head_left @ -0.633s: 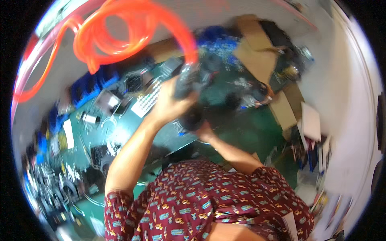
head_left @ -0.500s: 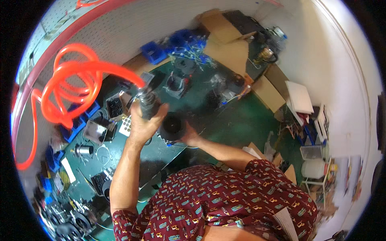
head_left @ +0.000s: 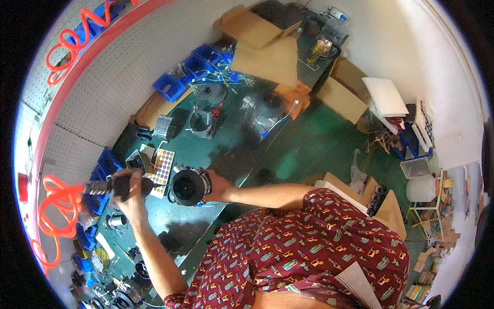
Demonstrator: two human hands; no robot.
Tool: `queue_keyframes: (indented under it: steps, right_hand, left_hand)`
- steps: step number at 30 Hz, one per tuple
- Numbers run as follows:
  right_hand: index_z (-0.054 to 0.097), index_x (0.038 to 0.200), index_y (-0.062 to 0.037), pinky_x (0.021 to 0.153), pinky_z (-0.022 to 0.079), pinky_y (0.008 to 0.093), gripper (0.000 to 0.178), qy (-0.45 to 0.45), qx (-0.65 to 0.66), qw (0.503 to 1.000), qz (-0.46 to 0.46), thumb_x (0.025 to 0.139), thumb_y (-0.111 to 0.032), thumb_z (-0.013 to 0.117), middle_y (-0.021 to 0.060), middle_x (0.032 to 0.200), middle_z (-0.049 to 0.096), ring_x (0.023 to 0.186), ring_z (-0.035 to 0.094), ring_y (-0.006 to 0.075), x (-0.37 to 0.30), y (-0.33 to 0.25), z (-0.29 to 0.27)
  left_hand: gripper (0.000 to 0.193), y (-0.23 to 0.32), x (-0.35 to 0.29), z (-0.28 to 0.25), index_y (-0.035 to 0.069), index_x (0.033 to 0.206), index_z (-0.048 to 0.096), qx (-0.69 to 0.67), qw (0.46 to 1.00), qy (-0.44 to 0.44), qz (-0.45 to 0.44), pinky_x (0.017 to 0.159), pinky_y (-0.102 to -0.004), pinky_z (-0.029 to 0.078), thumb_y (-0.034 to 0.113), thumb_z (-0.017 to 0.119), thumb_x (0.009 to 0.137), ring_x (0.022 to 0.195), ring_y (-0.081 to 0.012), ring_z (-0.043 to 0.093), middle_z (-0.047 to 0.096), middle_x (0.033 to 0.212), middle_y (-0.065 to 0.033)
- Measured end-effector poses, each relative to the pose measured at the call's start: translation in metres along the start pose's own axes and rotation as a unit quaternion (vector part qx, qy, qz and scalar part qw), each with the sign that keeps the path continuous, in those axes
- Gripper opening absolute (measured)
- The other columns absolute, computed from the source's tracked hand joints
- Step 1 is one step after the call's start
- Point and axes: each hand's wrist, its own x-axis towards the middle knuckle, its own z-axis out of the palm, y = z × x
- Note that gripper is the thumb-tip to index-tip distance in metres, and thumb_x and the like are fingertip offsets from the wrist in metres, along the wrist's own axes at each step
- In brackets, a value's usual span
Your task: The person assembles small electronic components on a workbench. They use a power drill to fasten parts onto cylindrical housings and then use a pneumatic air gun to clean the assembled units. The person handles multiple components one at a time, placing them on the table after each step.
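My left hand (head_left: pixel 131 198) is closed around a dark pneumatic screwdriver (head_left: pixel 122 187), with an orange coiled air hose (head_left: pixel 56 206) joined to its left end. The tool lies nearly level, its other end pointing at the black round housing (head_left: pixel 188 187); I see a gap between them. My right hand (head_left: pixel 219 187) grips that housing from its right side. A dark ring faces up on it, and its rim looks metallic. Most of my right fingers are hidden behind the part. Beneath the screwdriver's tip lies a white card of round stickers (head_left: pixel 163 167).
Blue bins (head_left: pixel 170 87) and a bundle of wires (head_left: pixel 226 72) stand along the pegboard. Another motor-like part (head_left: pixel 270 105) sits on the green bench beside an orange glove (head_left: pixel 296 100). Cardboard boxes (head_left: pixel 342 98) are at the right, metal parts (head_left: pixel 118 296) at lower left.
My left hand has moved left and down with the screwdriver, away from above the housing. My right hand has brought the housing left and lower. The view has shifted too.
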Motion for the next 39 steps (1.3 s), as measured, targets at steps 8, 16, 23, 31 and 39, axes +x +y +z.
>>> queue_keyframes:
  steps: [8,16,23,31,39]
  right_hand:
    - [0.065,0.107,0.0041,0.076,0.055,0.0351,0.065,-0.118,0.127,0.979,0.105,0.076,-0.05,0.082,0.0201,0.102,0.07,0.088,0.068,0.0231,-0.023,0.021,-0.118]
    - [0.048,0.127,0.0024,0.1,0.043,0.0383,0.074,0.178,0.114,0.972,-0.1,0.071,-0.025,0.089,0.0148,0.118,0.059,0.111,0.057,0.0241,-0.024,0.041,-0.227]
    - [0.039,0.141,0.0054,0.105,0.041,0.0369,0.091,0.187,0.114,0.97,-0.106,0.069,-0.021,0.088,0.0163,0.13,0.056,0.12,0.055,0.0258,0.027,0.072,-0.215]
    - [0.042,0.142,-0.0021,0.102,0.044,0.0332,0.08,0.134,0.19,0.97,-0.067,0.074,-0.019,0.083,0.0128,0.125,0.062,0.115,0.059,0.0212,0.028,0.061,-0.211]
    - [0.042,0.142,-0.0023,0.101,0.045,0.0339,0.08,0.147,0.143,0.976,-0.076,0.075,-0.017,0.082,0.013,0.125,0.062,0.114,0.059,0.0219,0.029,0.065,-0.216]
  left_hand:
    - [0.024,0.07,0.012,-0.011,0.005,0.11,0.058,-0.174,0.975,0.137,0.0,0.1,-0.0428,0.049,0.013,0.066,0.089,0.103,-0.0256,0.064,0.068,0.107,-0.0146]
    - [0.022,0.1,-0.045,0.157,0.004,0.104,0.057,-0.241,0.965,0.098,-0.019,0.091,-0.0449,0.053,0.008,0.065,0.084,0.094,-0.0278,0.066,0.069,0.097,-0.017]
    - [0.022,0.085,-0.061,0.21,0.003,0.105,0.057,-0.2,0.972,0.122,-0.033,0.091,-0.043,0.053,0.004,0.066,0.085,0.095,-0.0247,0.066,0.068,0.099,-0.0154]
    - [0.016,0.072,-0.063,0.214,0.002,0.102,0.058,-0.156,0.981,0.118,-0.011,0.093,-0.0413,0.053,0.003,0.064,0.087,0.095,-0.0234,0.066,0.068,0.1,-0.0137]
    - [0.015,0.069,-0.067,0.219,0.003,0.101,0.061,-0.119,0.986,0.119,-0.019,0.089,-0.0372,0.053,0.003,0.066,0.087,0.092,-0.0209,0.065,0.069,0.098,-0.0115]
